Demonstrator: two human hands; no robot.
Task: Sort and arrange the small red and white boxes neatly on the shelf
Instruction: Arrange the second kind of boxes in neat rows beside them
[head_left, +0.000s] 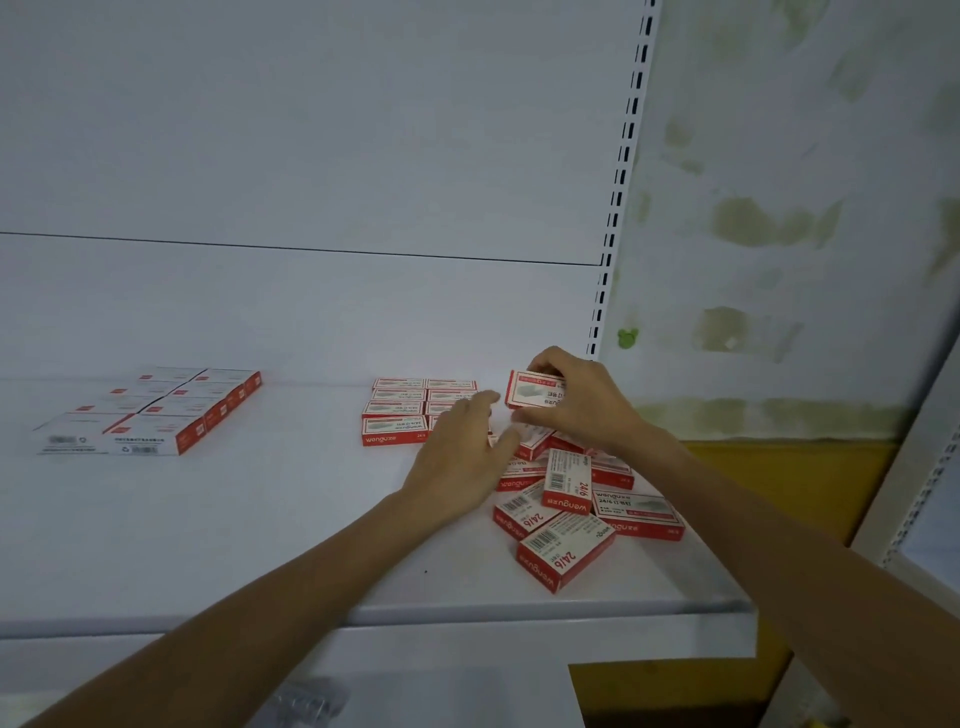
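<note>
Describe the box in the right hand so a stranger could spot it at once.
Find the white shelf; at its right end a loose heap of red and white boxes lies beside a neat block. Above the heap's far edge, the right hand pinches a single box. Unlike the others it is held up off the shelf, white face toward the camera.

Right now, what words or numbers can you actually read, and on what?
"wenguze": front box of the neat block.
"24/6", "wenguze": nearest loose box.
"24/6", "wenguze": loose box behind it.
Held box in the right hand, left stack: too blurred.
</note>
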